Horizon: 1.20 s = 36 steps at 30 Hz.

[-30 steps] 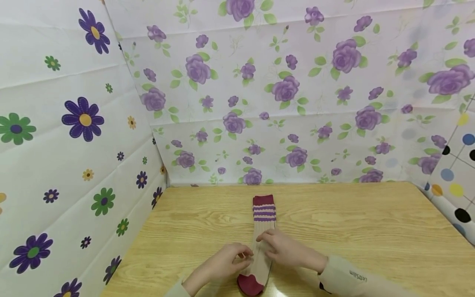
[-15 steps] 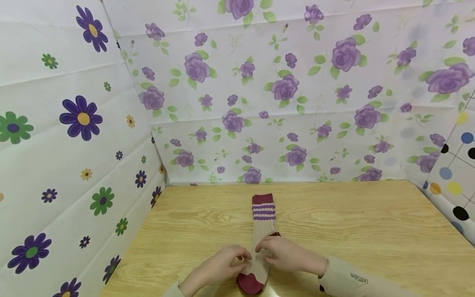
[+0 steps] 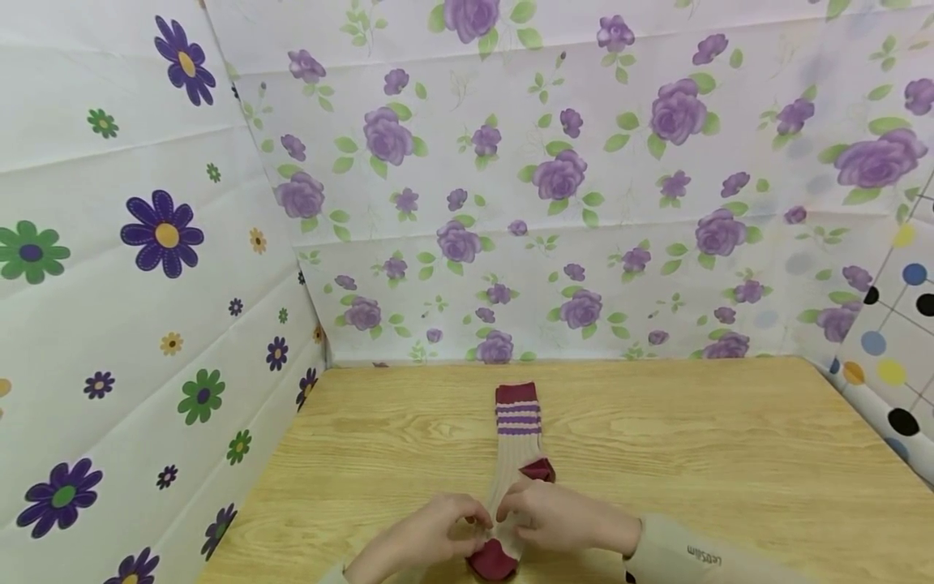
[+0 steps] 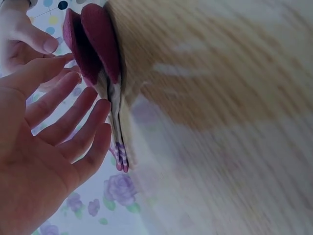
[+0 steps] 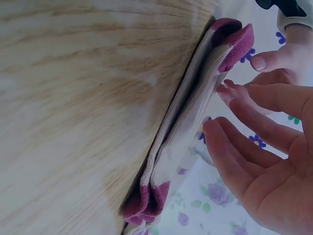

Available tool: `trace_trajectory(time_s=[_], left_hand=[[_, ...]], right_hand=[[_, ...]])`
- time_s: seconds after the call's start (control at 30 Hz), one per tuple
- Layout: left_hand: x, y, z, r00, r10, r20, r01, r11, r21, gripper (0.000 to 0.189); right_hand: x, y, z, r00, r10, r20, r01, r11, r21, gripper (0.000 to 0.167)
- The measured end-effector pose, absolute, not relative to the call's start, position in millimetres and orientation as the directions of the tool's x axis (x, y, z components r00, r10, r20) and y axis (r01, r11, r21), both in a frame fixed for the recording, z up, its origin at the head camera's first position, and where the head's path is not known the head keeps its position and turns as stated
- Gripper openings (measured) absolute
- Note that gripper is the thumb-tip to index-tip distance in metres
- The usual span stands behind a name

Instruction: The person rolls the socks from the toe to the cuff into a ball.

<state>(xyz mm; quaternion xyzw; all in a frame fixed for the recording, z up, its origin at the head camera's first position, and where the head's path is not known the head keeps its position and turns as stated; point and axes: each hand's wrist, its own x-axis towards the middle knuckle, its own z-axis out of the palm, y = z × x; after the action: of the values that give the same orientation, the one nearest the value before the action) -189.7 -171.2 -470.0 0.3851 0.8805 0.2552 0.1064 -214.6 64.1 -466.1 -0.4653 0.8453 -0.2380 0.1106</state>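
The left hand [image 3: 426,533] and right hand [image 3: 558,516], fingers loosely spread, hang near the toe end of a stacked pair of striped socks [image 3: 519,446] on the wooden table [image 3: 679,438]; fingertip contact is unclear.

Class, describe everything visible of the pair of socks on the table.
The pair of socks lies stacked on the wood-grain table, cuffs at the far end, toes at the near end, heels jutting right. They look knitted: ribbed beige legs, maroon cuffs, heels and toes, purple stripes below the cuffs. The left hand and right hand are close by the toes; contact is unclear.
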Motion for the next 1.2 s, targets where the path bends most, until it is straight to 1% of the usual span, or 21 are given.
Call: trace_trajectory(time_s=[0.13,0.2,0.33,0.43,0.6,0.77,0.93,1.07,1.2], left_hand=[[-189,-172,-472,-0.665,0.746,0.012,0.653,0.575,0.493,0.02],[-189,-172,-472,-0.662,0.749,0.005,0.653,0.574,0.495,0.019],[-188,-172,-472,-0.664,0.748,-0.003,0.653,0.582,0.485,0.022],[-189,-172,-471,-0.662,0.75,-0.018,0.657,0.591,0.468,0.027],[-190,-170,-473,-0.665,0.746,-0.036,0.657,0.608,0.445,0.032],[-188,-167,-479,-0.653,0.757,-0.04,0.674,0.604,0.426,0.027],[-187,-163,-480,-0.651,0.757,-0.053,0.675,0.609,0.417,0.02],[-188,-162,-481,-0.642,0.766,-0.036,0.681,0.591,0.433,0.014],[-190,-162,-483,-0.601,0.799,0.014,0.726,0.539,0.428,0.013]], right_hand=[[-213,62,-466,-0.483,-0.875,0.039,-0.763,0.398,-0.508,0.018],[-213,61,-466,-0.452,-0.891,0.053,-0.784,0.368,-0.5,0.017],[-209,59,-467,-0.403,-0.912,0.075,-0.829,0.329,-0.453,0.016],[-206,58,-466,-0.387,-0.92,0.058,-0.836,0.324,-0.442,0.017],[-204,56,-467,-0.366,-0.93,0.025,-0.827,0.313,-0.467,0.021],[-203,55,-473,-0.316,-0.948,0.04,-0.853,0.265,-0.45,0.028],[-202,54,-477,-0.266,-0.963,0.043,-0.871,0.221,-0.439,0.027],[-202,53,-478,-0.25,-0.967,0.042,-0.87,0.205,-0.448,0.025],[-203,52,-479,-0.243,-0.969,0.052,-0.879,0.198,-0.434,0.021]])
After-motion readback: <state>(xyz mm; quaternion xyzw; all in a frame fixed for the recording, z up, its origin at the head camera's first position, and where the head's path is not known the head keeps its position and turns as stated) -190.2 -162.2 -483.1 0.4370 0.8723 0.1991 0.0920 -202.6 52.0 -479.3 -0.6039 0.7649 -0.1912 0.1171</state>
